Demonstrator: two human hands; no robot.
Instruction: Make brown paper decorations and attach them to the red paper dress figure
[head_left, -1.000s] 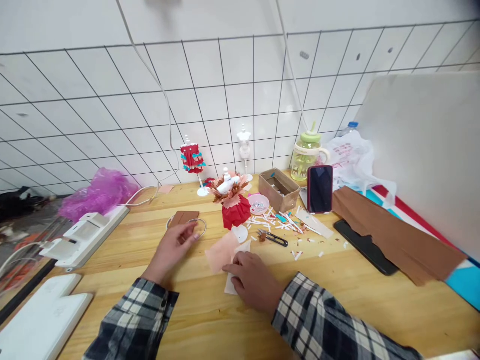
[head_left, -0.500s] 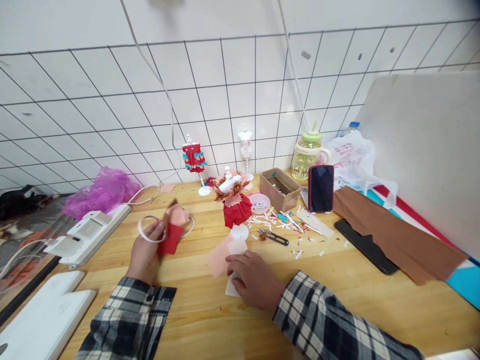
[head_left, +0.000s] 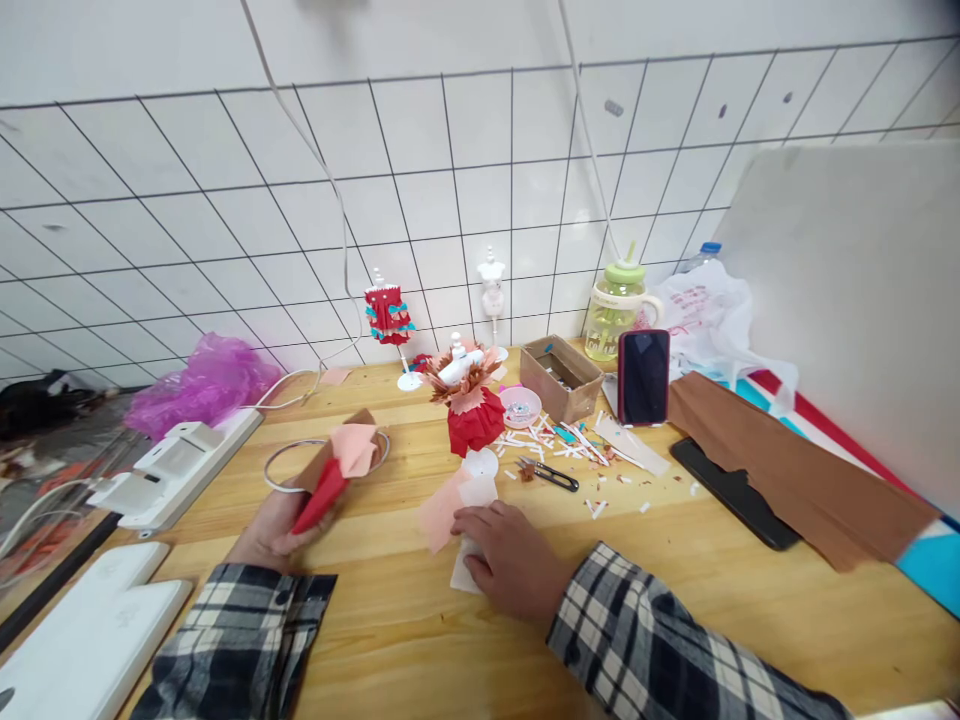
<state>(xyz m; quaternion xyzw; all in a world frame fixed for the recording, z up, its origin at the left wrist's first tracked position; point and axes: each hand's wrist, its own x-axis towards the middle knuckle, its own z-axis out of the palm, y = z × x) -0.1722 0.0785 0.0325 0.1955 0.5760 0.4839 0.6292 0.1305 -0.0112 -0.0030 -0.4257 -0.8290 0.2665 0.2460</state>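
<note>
My left hand (head_left: 264, 530) is closed round a small stack of paper pieces (head_left: 334, 468), brown, pink and red, held just above the wooden table (head_left: 675, 590). A thin wire ring (head_left: 279, 463) hangs about the stack. My right hand (head_left: 510, 550) lies on a white paper sheet (head_left: 463, 572) beside a pink paper piece (head_left: 440, 515), with its fingers curled down. A small mannequin in a red paper dress (head_left: 471, 405) stands just beyond.
Small scissors (head_left: 551, 475) lie among paper scraps (head_left: 570, 445). A cardboard box (head_left: 561, 378), a phone (head_left: 643, 377), a green bottle (head_left: 616, 312), two little mannequins (head_left: 388, 318) and brown paper (head_left: 795, 470) fill the back right. A power strip (head_left: 169, 470) and a purple bag (head_left: 202, 385) are on the left.
My left hand picked the paper stack and ring off the table, lifted them and drew them back toward me. My right hand stayed on the white paper.
</note>
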